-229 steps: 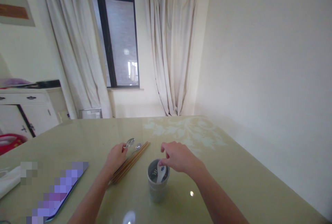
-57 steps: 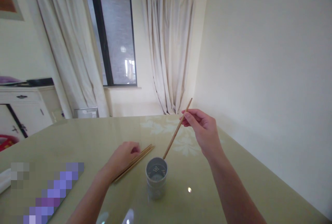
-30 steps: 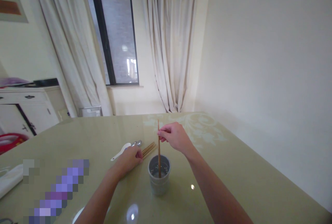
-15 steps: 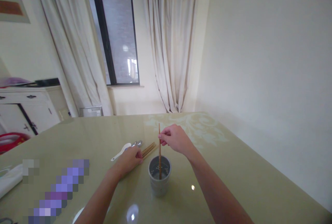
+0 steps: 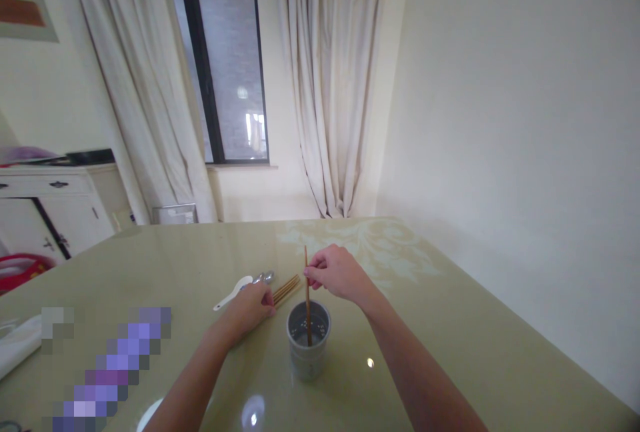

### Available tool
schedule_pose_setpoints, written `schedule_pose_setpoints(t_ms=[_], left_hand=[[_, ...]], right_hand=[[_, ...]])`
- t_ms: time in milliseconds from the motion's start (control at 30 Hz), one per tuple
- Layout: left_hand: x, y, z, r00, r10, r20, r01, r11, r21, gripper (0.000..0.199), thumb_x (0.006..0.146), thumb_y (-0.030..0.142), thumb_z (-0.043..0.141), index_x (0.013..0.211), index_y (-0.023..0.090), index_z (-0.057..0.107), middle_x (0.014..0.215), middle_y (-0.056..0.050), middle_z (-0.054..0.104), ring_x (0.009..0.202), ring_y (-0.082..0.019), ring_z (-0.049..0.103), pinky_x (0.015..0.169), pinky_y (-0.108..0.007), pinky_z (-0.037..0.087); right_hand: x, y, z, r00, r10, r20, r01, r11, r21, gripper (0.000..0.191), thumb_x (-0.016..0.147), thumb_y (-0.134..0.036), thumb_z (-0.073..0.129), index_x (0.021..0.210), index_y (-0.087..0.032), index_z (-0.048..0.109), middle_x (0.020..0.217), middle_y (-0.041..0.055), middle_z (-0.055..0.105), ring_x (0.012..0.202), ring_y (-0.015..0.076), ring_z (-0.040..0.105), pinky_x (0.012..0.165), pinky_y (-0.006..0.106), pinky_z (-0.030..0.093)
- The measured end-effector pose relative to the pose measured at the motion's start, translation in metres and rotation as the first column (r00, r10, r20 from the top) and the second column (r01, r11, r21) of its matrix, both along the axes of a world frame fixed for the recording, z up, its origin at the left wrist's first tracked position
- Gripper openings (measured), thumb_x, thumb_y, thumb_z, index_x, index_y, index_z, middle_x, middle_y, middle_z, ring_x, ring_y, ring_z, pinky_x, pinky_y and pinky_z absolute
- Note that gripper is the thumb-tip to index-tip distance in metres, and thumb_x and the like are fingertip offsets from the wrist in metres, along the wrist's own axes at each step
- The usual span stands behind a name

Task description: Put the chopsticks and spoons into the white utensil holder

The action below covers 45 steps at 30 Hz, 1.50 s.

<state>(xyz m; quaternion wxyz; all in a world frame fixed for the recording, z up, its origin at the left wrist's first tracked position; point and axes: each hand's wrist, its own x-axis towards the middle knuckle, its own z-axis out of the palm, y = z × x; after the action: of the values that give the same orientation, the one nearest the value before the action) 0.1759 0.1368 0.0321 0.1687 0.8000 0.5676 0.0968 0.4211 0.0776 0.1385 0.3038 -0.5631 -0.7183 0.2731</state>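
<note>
A grey cup [image 5: 309, 360] with holes in its bottom stands upright near the middle of the table. My right hand [image 5: 336, 273] pinches the upper part of a wooden chopstick [image 5: 308, 315], whose lower end is inside the cup. Left of the cup, my left hand [image 5: 254, 309] is closed round the near ends of several wooden chopsticks [image 5: 287, 289] lying on the table. A white spoon [image 5: 233, 293] and metal spoons [image 5: 269, 277] lie just beyond that hand, partly hidden by it.
The glossy green table [image 5: 450, 352] reaches to the wall on the right. A blurred purple-blue item [image 5: 131, 352] and a white object [image 5: 20, 349] lie at left. Part of a white round thing [image 5: 149, 413] shows beside my left forearm. Curtains and a window are behind.
My right hand and the upright chopstick have moved down slightly. My left hand has stayed on the lying chopsticks.
</note>
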Motion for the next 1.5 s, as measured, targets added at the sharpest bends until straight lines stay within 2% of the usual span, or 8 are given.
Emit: schedule_pose_setpoints(t_ms=[367, 600, 700, 800, 900, 1067, 1233, 1500], left_hand=[[0.003, -0.005, 0.008, 0.999, 0.016, -0.045, -0.014, 0.999, 0.032, 0.007, 0.075, 0.023, 0.069, 0.076, 0.021, 0.075, 0.085, -0.006, 0.079, 0.083, -0.024, 0.071, 0.068, -0.030, 0.043], [0.008, -0.009, 0.010, 0.999, -0.009, -0.052, 0.011, 0.999, 0.038, 0.012, 0.077, 0.025, 0.064, 0.076, 0.021, 0.075, 0.084, -0.006, 0.079, 0.081, -0.023, 0.070, 0.066, -0.029, 0.041], [0.005, -0.008, 0.022, 0.999, -0.040, 0.000, 0.040, 0.999, 0.013, 0.018, 0.080, 0.029, 0.061, 0.072, 0.020, 0.075, 0.076, -0.003, 0.077, 0.076, -0.021, 0.069, 0.065, -0.028, 0.040], [-0.007, -0.009, 0.048, 0.991, 0.016, 0.135, -0.019, 1.000, 0.021, 0.029, 0.084, 0.038, 0.060, 0.071, 0.017, 0.074, 0.070, -0.003, 0.074, 0.072, -0.022, 0.067, 0.063, -0.028, 0.039], [-0.015, -0.020, 0.081, 0.923, 0.070, 0.378, -0.079, 0.997, 0.008, 0.035, 0.085, 0.048, 0.063, 0.078, 0.016, 0.075, 0.073, -0.004, 0.074, 0.072, -0.021, 0.065, 0.065, -0.028, 0.042], [0.011, -0.060, 0.121, 0.636, -0.091, 0.766, 0.176, 0.984, -0.030, 0.035, 0.087, 0.054, 0.072, 0.090, 0.019, 0.074, 0.082, -0.001, 0.074, 0.073, -0.015, 0.063, 0.068, -0.026, 0.048], [0.043, -0.079, 0.128, 0.582, -0.181, 0.793, 0.260, 0.965, 0.029, 0.027, 0.087, 0.046, 0.075, 0.088, 0.018, 0.075, 0.084, -0.002, 0.074, 0.078, -0.015, 0.064, 0.074, -0.026, 0.051], [0.049, -0.083, 0.129, 0.566, -0.156, 0.809, 0.220, 0.975, 0.034, 0.024, 0.082, 0.041, 0.080, 0.078, 0.019, 0.071, 0.075, 0.001, 0.071, 0.070, -0.013, 0.062, 0.067, -0.024, 0.050]], right_hand=[[0.000, -0.002, 0.001, 0.998, 0.020, 0.059, -0.018, 0.999, -0.029, 0.024, 0.091, -0.032, 0.070, 0.075, -0.017, 0.079, 0.074, 0.0052, 0.081, 0.069, 0.0175, 0.078, 0.064, 0.023, 0.052], [0.002, -0.005, 0.005, 0.996, -0.005, 0.091, 0.007, 1.000, -0.017, 0.040, 0.094, -0.048, 0.069, 0.068, -0.019, 0.073, 0.067, 0.0052, 0.078, 0.061, 0.0180, 0.074, 0.055, 0.024, 0.046], [0.004, -0.006, 0.011, 0.993, -0.082, 0.088, 0.077, 0.995, 0.062, 0.048, 0.099, -0.052, 0.062, 0.066, -0.019, 0.069, 0.064, 0.0052, 0.076, 0.059, 0.0171, 0.072, 0.056, 0.024, 0.045], [0.009, -0.008, 0.017, 0.978, -0.206, 0.028, 0.198, 0.963, 0.180, 0.049, 0.104, -0.050, 0.056, 0.069, -0.019, 0.070, 0.063, 0.0043, 0.074, 0.057, 0.0159, 0.069, 0.057, 0.025, 0.044], [0.011, -0.011, 0.022, 0.974, -0.190, -0.122, 0.218, 0.932, 0.288, 0.043, 0.105, -0.045, 0.055, 0.076, -0.019, 0.072, 0.062, 0.0016, 0.071, 0.054, 0.0143, 0.066, 0.057, 0.025, 0.045], [0.001, -0.023, 0.032, 0.910, 0.113, -0.400, 0.042, 0.933, 0.359, 0.027, 0.100, -0.041, 0.063, 0.093, -0.019, 0.076, 0.080, 0.0016, 0.075, 0.061, 0.0132, 0.068, 0.057, 0.023, 0.048], [-0.004, -0.032, 0.038, 0.840, 0.190, -0.508, 0.008, 0.932, 0.362, 0.022, 0.095, -0.039, 0.069, 0.095, -0.019, 0.078, 0.078, 0.0020, 0.074, 0.065, 0.0146, 0.070, 0.055, 0.023, 0.048], [0.003, -0.034, 0.041, 0.740, 0.250, -0.625, -0.059, 0.949, 0.309, 0.022, 0.093, -0.038, 0.073, 0.107, -0.021, 0.076, 0.086, 0.0032, 0.077, 0.071, 0.0155, 0.071, 0.060, 0.025, 0.049]])
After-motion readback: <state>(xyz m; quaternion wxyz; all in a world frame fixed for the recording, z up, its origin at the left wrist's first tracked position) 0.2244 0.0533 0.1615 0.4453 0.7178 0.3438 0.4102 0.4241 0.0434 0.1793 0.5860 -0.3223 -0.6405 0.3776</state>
